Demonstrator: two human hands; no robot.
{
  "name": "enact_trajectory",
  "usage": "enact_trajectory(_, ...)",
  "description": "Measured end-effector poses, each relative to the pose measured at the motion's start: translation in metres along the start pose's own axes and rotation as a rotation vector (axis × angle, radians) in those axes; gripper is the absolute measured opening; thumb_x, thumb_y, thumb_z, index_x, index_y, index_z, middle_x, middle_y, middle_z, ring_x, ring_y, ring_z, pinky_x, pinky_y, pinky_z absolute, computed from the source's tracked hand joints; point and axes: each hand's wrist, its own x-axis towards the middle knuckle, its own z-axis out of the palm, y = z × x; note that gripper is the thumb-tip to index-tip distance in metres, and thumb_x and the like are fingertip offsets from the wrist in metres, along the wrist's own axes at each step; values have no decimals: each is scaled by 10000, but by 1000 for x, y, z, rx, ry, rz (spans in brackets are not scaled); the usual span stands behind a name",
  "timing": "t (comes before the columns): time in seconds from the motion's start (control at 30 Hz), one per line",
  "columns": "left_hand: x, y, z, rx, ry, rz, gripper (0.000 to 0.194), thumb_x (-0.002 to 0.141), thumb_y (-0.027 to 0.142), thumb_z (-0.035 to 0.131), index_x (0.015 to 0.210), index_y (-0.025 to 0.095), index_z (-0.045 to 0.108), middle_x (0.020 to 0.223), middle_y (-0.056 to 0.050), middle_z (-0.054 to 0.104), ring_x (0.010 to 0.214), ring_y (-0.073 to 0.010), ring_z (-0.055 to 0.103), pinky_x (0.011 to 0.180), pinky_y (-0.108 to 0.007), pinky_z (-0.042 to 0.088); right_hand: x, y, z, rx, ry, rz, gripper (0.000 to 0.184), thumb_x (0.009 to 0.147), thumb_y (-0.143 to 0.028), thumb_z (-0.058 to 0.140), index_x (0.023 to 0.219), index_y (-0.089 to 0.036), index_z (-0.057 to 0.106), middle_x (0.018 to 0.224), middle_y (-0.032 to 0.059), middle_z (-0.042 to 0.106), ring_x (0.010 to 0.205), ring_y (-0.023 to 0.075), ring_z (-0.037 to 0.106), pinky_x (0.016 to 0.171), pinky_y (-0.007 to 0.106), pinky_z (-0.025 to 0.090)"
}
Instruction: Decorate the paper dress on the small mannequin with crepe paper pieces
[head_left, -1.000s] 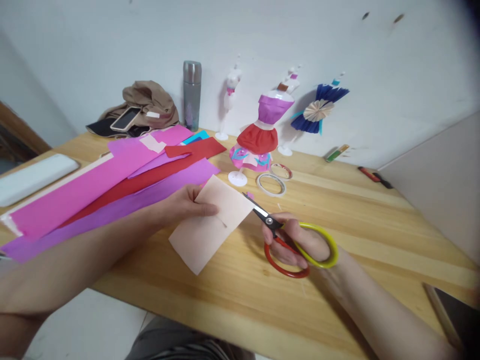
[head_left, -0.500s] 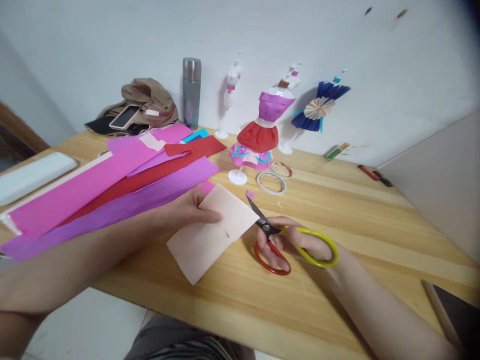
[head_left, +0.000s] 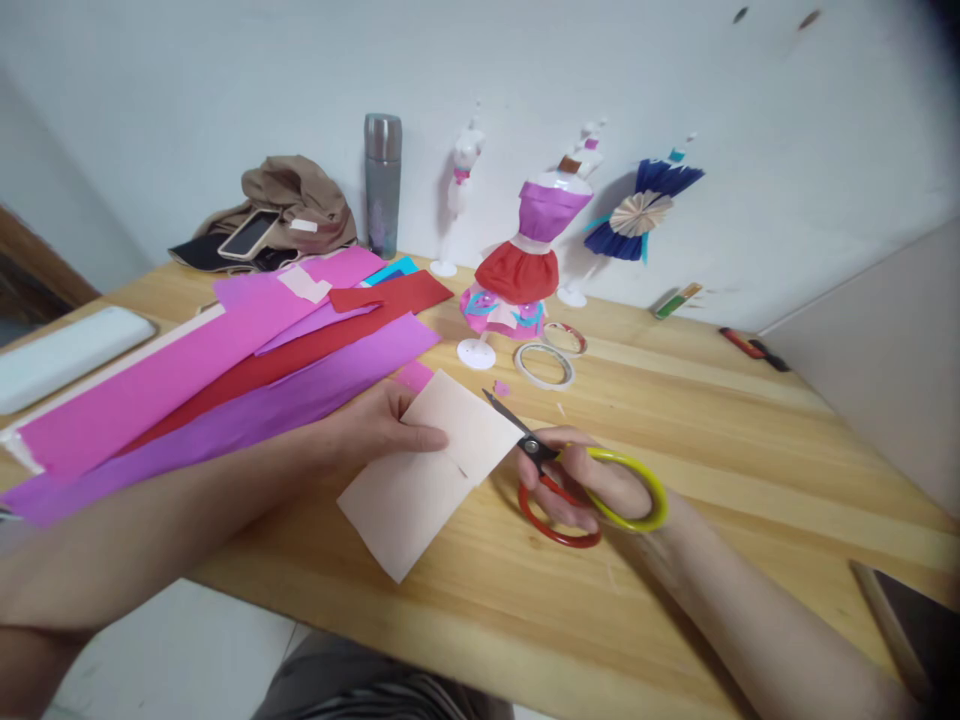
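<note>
A pale pink sheet of paper [head_left: 427, 505] is pinched between the thumb and fingers of my left hand [head_left: 394, 425], above the front of the table. It has a short slit near its middle. In my right hand [head_left: 574, 480] is a pair of scissors [head_left: 531, 447] with dark blades, one red handle loop and one yellow. The paper's right corner lies at the blades, near the pivot. Small purple scraps [head_left: 501, 388] lie on the wood just beyond the scissor tips. A bright pink piece [head_left: 414, 376] shows behind my left fingers.
Pink, red and purple paper strips [head_left: 172, 375] cover the table's left side. A dressed mini mannequin [head_left: 517, 275] stands beyond my hands, with tape rolls [head_left: 544, 367] beside its base. Behind are a flask [head_left: 383, 190] and a blue-dressed form [head_left: 641, 215]. A dark tablet-like object [head_left: 911, 625] lies at right.
The paper has moved slightly right and down with my left hand. The scissors opened, then closed somewhat at the paper's right corner. Purple scraps now show more plainly beyond the blades.
</note>
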Motion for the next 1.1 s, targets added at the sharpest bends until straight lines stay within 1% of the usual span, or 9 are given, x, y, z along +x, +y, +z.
enact_trajectory(0.1,2,1,-4,-14,-49,-46,452,653,422,875,950,99,766,876,-124,757,721,-223,698,635,-290,531,0,-1,1,-38,31,10,532,928,-655,542,866,-129,598,415,-76,448,281,42,291,293,150,248)
enact_trajectory(0.23,1,4,-5,-12,-26,-39,433,659,409,878,954,109,775,860,-117,763,720,-214,707,605,-262,523,-1,2,-4,-61,28,20,557,931,-688,494,866,-144,596,408,-73,432,276,52,284,289,164,213)
enact_trajectory(0.37,-1,2,-2,-38,-27,-47,470,657,408,882,1004,109,775,870,-126,767,728,-230,719,610,-270,526,-2,5,-10,-28,-49,21,552,921,-691,502,948,-147,591,536,-39,508,340,61,357,336,186,277)
enact_trajectory(0.5,0,-2,1,-67,-76,-59,463,660,433,873,970,102,777,884,-132,766,710,-226,710,620,-282,526,-3,2,-7,-19,-118,38,520,927,-654,523,985,-141,587,613,-7,564,383,75,411,374,203,330)
enact_trajectory(0.63,-1,-4,3,-34,-131,-62,413,674,452,852,886,105,778,811,-105,755,653,-199,676,571,-259,483,-2,2,-4,-24,-97,26,522,925,-657,520,974,-144,600,573,-12,547,389,89,419,379,210,337)
enact_trajectory(0.8,-2,-6,8,-17,-110,-69,374,699,446,821,886,123,790,840,-98,764,690,-213,672,608,-266,476,-3,6,-5,-66,-63,13,598,913,-702,495,974,-119,612,554,14,574,369,101,462,348,203,318)
enact_trajectory(0.87,-2,-6,8,-16,-113,-61,380,698,447,817,898,124,792,838,-93,766,692,-211,664,601,-261,464,-2,6,-4,-56,-53,21,586,914,-697,502,961,-123,606,550,7,572,358,90,446,339,192,298)
enact_trajectory(0.97,0,-5,6,-15,-113,-61,419,683,456,832,907,104,789,846,-108,766,697,-220,668,596,-269,471,0,4,-2,-38,-20,26,548,919,-681,518,919,-138,590,489,-40,509,319,67,359,316,181,264)
enact_trajectory(1.1,4,-5,1,-18,-123,-68,404,639,475,868,836,131,789,804,-106,762,665,-217,675,586,-281,498,0,3,-3,-95,20,45,520,922,-657,536,880,-141,588,425,-72,445,284,60,289,283,176,237)
